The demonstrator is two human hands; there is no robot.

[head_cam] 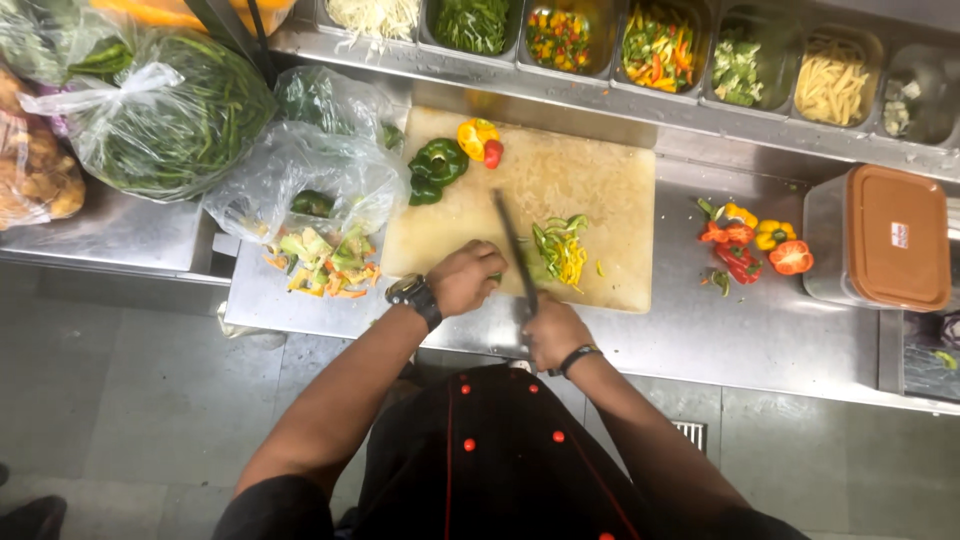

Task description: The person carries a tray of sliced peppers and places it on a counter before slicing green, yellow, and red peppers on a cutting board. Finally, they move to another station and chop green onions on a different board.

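Right hand is curled tight around the handle of a chef's knife at the near edge of the cutting board. The knife's long axis runs from 6 o'clock at the handle to roughly 11 o'clock at the tip, blade lying across the lower middle of the board.

Left hand sits just left of the blade at the board's near edge, fingers bunched and pressed down on a small green piece; what exactly they pin is mostly hidden. A black wristwatch is on that wrist.

Just right of the blade, at 3 o'clock from the left hand: a pile of cut pepper strips, green and yellow, close beside the knife.

At 12 o'clock on the board's far left corner: a green bell pepper and, beside it, a yellow-and-red pepper, both well apart from the blade.

At 9 o'clock, off the board: pepper trimmings on the steel counter, with clear plastic bags of greens behind them.

At 3 o'clock, well apart: 1 cluster of red, orange and yellow pepper pieces, then a steel container with a brown lid.

At 12 o'clock beyond the board: a row of steel inset pans holding cut vegetables.
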